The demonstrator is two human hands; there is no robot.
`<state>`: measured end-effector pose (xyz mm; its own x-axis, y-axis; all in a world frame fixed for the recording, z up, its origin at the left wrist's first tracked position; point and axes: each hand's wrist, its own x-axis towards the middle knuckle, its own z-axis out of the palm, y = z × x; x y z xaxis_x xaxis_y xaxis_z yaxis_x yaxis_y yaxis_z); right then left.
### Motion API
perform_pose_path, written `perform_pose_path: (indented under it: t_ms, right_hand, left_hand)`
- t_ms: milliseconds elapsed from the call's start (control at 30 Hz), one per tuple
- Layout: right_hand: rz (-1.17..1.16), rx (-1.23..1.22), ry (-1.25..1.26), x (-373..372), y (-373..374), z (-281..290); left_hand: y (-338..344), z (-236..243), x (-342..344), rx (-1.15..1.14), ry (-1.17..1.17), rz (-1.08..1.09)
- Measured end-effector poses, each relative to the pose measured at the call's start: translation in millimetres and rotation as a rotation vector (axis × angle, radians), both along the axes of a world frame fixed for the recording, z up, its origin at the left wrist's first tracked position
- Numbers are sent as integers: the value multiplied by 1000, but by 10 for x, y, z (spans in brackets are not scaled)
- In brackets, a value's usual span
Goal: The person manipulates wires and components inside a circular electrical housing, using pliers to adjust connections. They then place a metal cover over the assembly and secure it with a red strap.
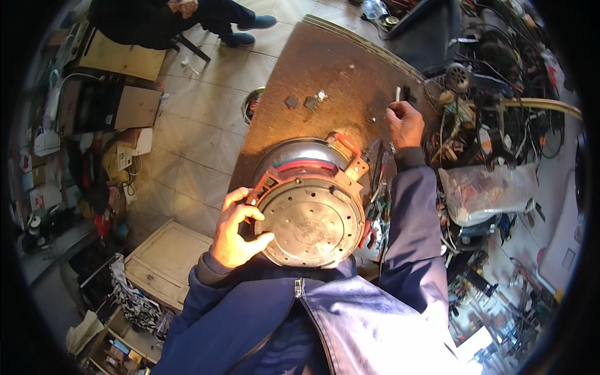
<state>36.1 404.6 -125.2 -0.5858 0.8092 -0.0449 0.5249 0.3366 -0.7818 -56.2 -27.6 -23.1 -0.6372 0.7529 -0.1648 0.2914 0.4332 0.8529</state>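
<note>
My left hand [240, 231] grips the left edge of a round appliance body [309, 222], with a holed metal plate facing up and a rusty-coloured bracketed rim. Just beyond it lies a shiny round metal piece [294, 153] with a red-and-metal handle [344, 140]. My right hand [405, 125] is closed at the right of the wooden tabletop [325, 62], fingers round a small white stick-like piece [397, 94], beside a small dark object [407, 94].
Small dark blocks [300, 102] lie on the tabletop. Tangled cables, parts and a clear plastic bag [487, 194] crowd the right side. A seated person's legs [231, 28] are at top left, near cardboard boxes [106, 106]. A pale wooden cabinet [165, 262] stands lower left.
</note>
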Motion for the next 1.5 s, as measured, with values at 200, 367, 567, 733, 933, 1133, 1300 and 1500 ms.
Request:
perform_pose_path:
  t_ms: [200,367,567,733,933,1133,1300,1500]
  right_hand:
    - [-193,-295,194,893,-919,1077]
    - [-218,-507,173,1389,-1774,1325]
    - [-243,-444,254,1390,-2178,1209]
    - [-158,-199,196,1302,-2166,1150]
    - [-43,26,-63,1145,-2085,1365]
    - [199,244,-97,1111,-2015,1466]
    - [170,209,-36,1122,-2029,1443]
    - [-145,-556,40,1229,-1892,1295]
  left_hand:
    - [26,3,1,39,35,-9]
    - [22,-76,-15,72,-20,-26]
    - [11,-88,-63,75,11,-57]
    - [-25,-175,-102,100,79,-119]
    - [1,-130,-88,92,90,-111]
    - [7,-122,-65,91,70,-84]
    - [29,-49,-57,77,61,-74]
    - [9,-41,-49,62,50,-72]
